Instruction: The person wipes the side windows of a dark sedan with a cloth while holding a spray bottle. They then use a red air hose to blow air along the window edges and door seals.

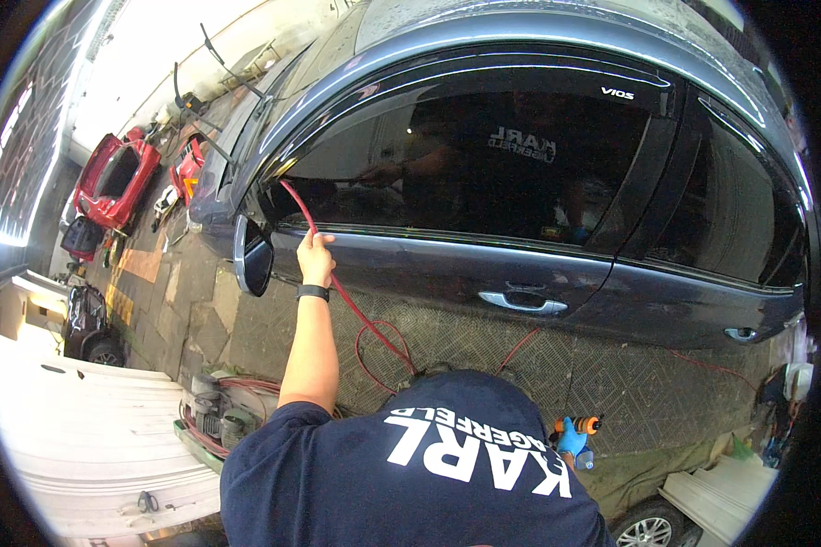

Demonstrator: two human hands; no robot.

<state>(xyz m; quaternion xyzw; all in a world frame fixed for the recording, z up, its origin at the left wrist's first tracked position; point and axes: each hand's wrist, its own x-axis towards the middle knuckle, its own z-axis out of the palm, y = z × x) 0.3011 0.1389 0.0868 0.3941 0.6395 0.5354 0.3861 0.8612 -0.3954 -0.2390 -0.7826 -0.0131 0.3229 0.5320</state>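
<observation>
My left hand (316,261), bare with a dark band at the wrist, is closed around a red hose (360,314). Above the hand the hose runs to the front corner of the car's front side window; below, it curves down in a loop by my body. At my right side, my right hand (572,439) wears a blue glove and grips an orange-and-black spray gun (591,425) with a small clear bottle under it. In front of me stands a dark blue car (410,264), its side door closed, with its side mirror (253,257) left of my left hand.
A red car body part (117,180) lies far left. An air compressor (219,407) with coiled hose stands at lower left, beside a white panel (64,410). Patterned metal plates (629,392) cover the floor by the car. A wheel (648,529) shows at lower right.
</observation>
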